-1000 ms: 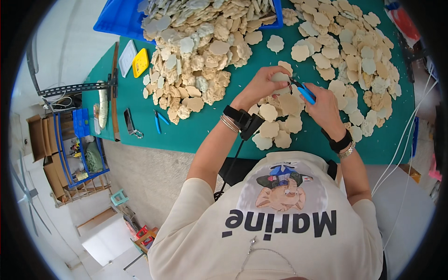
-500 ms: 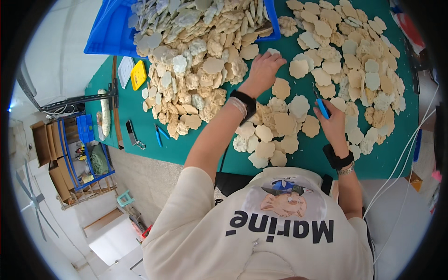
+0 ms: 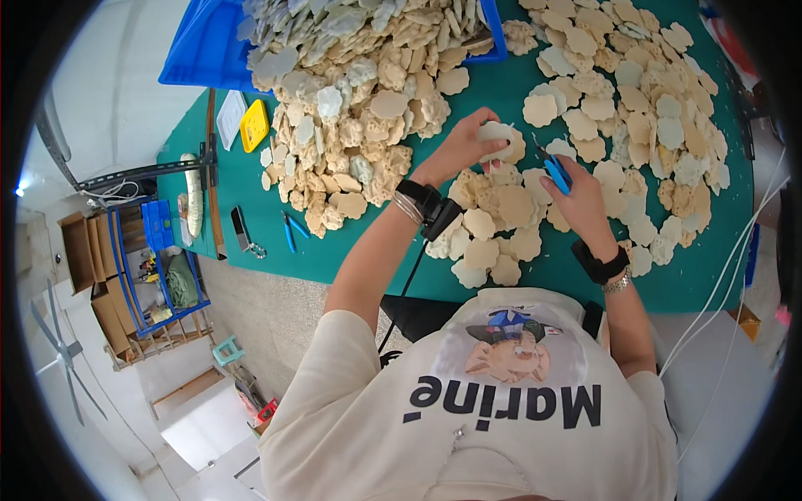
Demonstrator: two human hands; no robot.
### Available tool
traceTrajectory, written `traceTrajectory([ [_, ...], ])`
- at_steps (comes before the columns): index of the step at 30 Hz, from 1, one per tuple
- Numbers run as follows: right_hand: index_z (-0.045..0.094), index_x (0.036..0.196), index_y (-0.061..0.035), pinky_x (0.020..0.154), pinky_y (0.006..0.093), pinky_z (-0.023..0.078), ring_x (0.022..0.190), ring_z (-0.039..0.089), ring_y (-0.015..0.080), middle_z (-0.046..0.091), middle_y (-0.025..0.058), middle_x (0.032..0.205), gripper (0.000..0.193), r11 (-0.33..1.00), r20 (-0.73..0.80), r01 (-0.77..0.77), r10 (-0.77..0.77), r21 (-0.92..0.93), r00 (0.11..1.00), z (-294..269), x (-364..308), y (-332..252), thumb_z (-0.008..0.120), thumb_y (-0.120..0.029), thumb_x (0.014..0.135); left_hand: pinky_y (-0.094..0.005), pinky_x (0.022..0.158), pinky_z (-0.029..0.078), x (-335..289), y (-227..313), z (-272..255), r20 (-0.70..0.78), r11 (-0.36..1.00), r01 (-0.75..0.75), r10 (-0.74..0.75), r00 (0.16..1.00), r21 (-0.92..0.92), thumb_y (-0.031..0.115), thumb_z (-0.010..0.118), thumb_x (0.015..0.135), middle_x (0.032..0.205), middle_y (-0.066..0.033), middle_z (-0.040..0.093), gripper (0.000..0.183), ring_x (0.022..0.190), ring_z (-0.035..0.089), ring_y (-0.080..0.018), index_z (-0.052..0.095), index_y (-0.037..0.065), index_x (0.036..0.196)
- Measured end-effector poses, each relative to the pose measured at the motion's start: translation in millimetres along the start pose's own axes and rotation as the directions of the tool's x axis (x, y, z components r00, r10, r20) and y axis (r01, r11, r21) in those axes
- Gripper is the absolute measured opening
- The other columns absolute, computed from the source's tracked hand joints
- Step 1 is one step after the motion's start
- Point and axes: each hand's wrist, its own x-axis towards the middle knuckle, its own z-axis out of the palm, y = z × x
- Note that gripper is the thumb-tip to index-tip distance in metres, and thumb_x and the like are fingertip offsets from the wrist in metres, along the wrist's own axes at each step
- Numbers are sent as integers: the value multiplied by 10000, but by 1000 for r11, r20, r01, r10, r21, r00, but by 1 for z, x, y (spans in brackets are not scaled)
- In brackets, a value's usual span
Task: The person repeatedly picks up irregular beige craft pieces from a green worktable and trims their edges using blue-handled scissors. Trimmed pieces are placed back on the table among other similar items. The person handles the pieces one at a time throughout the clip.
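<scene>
My left hand (image 3: 458, 152) is closed on a pale, flat, scalloped flower-shaped piece (image 3: 494, 132), pinched between thumb and fingers above the table. Just behind it shows a beige scalloped piece (image 3: 518, 146). In my right hand (image 3: 582, 205) are small blue-handled pliers (image 3: 558, 176), their dark tip pointing up and left toward the pale piece, apart from it. A small heap of similar beige and pale pieces (image 3: 511, 205) lies between my hands, near the table's front edge.
A blue bin (image 3: 200, 67) tipped toward me spills a large heap of pieces (image 3: 368, 117) onto the green table (image 3: 326, 263). Another spread of pieces (image 3: 635, 125) covers the right side. At left lie a yellow tray (image 3: 254, 126), a phone (image 3: 241, 227) and a second blue-handled tool (image 3: 291, 230).
My left hand has lifted the pale piece from the table and drawn it nearer me. My right hand has moved slightly left, bringing the pliers closer to it.
</scene>
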Motion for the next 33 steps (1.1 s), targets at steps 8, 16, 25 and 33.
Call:
traceTrajectory([
  [8,602,1239,-24,715,389,514,787,647,312,647,174,917,487,997,87,66,-63,-32,994,-1,-20,-20,740,-260,836,-224,511,466,-41,12,23,85,991,-31,43,995,-133,100,638,933,902,-49,691,244,624,594,-82,606,34,1166],
  [16,616,1208,-55,693,394,506,761,630,298,639,150,884,418,988,64,113,-106,-104,992,-2,-35,-35,730,-213,838,-225,519,454,-58,13,23,91,989,-60,73,993,-138,71,613,936,875,-34,679,219,618,574,-78,615,35,1152],
  [25,632,1164,-56,659,419,491,737,625,340,633,159,833,370,960,21,203,-203,-191,979,-1,-37,-43,722,-164,821,-225,525,426,-66,11,20,75,985,-44,57,996,-168,47,612,937,920,-46,697,222,610,533,-69,597,30,1158],
  [33,686,1074,-63,602,423,493,668,640,369,658,194,750,275,978,-12,155,-158,-140,987,5,-33,-34,703,-194,832,-220,542,433,-59,4,21,95,978,23,-4,995,-207,114,634,938,939,-47,703,243,657,571,-75,590,34,1163],
])
